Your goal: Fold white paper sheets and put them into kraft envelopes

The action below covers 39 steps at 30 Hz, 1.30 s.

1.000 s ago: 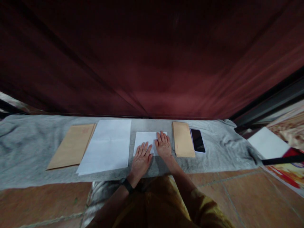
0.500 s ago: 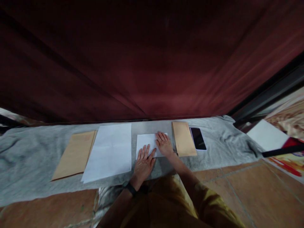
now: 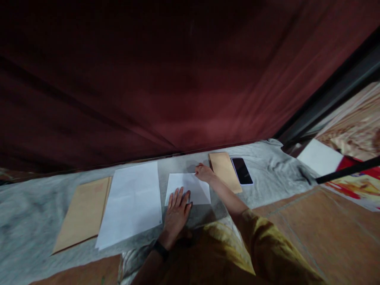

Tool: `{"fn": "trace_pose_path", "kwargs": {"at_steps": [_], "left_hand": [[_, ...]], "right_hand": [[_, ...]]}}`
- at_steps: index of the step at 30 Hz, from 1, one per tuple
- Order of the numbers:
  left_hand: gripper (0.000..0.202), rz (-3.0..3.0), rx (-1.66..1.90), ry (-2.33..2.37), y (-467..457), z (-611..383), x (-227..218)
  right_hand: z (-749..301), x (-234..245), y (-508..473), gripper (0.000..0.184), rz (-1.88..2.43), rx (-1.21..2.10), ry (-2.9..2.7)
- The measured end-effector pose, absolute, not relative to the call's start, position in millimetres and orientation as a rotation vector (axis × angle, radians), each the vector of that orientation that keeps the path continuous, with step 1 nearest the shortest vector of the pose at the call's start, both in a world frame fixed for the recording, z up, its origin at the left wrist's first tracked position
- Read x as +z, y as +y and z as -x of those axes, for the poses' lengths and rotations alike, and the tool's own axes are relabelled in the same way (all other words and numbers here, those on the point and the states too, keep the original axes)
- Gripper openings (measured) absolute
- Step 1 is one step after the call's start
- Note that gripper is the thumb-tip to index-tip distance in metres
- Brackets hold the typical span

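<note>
- The small white rectangular sheet of paper (image 3: pixel 190 186) lies flat on the grey cloth (image 3: pixel 35 206), between the large white sheet of paper (image 3: pixel 130 202) and the narrow tan paper envelope (image 3: pixel 225 171).
- The left hand (image 3: pixel 176 209) lies palm down with its fingers spread and straight. The fingertips (image 3: pixel 179 193) press the near left part of the small sheet, and the hand grips nothing.
- The right hand (image 3: pixel 204 173) sits at the far right corner of the same sheet, fingers curled and touching the paper's edge. Whether it pinches the corner or only rests on it cannot be told.
- A black band (image 3: pixel 161 249) circles the left wrist, and a mustard-yellow sleeve (image 3: pixel 267 245) covers the right arm.
- A wide tan paper envelope (image 3: pixel 83 211) lies just left of the large sheet, its right edge under that sheet.
- A black smartphone (image 3: pixel 242 171) lies face up just right of the narrow envelope.
- A dark red curtain (image 3: pixel 178 79) hangs behind the cloth, and terracotta floor tiles (image 3: pixel 326 221) show at the near right.
</note>
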<state>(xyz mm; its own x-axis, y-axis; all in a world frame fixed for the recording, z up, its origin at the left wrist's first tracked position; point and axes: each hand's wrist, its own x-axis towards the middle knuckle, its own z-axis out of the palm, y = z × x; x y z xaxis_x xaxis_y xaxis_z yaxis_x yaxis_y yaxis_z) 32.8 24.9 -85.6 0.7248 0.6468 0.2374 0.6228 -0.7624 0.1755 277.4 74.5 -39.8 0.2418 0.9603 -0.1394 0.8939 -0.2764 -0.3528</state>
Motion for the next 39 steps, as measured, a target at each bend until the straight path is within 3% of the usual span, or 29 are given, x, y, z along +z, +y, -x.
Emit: {"fn": "trace_pose_path", "kwargs": {"at_steps": [7, 16, 20, 27, 31, 39], "left_hand": [[0.059, -2.762, 0.570, 0.931, 21, -23, -76], [0.069, -2.836, 0.391, 0.722, 12, -10, -72], [0.060, -2.862, 0.379, 0.798, 14, -9, -75], [0.047, -2.931, 0.326, 0.805, 11, -15, -81], [0.054, -2.940, 0.284, 0.848, 11, -16, -84], [0.045, -2.987, 0.178, 0.895, 8, -19, -95]], "right_hand": [[-280, -46, 39, 0.019, 2.272, 0.612, -1.464], [-238, -79, -7, 0.028, 2.280, 0.570, -1.182], [-225, -80, -23, 0.027, 2.288, 0.505, -1.158], [-205, -65, -44, 0.042, 2.310, 0.100, -1.545], [-198, -69, -35, 0.040, 2.007, 0.230, -1.764], [-207, -81, 17, 0.037, 1.703, 0.267, -2.117]]}}
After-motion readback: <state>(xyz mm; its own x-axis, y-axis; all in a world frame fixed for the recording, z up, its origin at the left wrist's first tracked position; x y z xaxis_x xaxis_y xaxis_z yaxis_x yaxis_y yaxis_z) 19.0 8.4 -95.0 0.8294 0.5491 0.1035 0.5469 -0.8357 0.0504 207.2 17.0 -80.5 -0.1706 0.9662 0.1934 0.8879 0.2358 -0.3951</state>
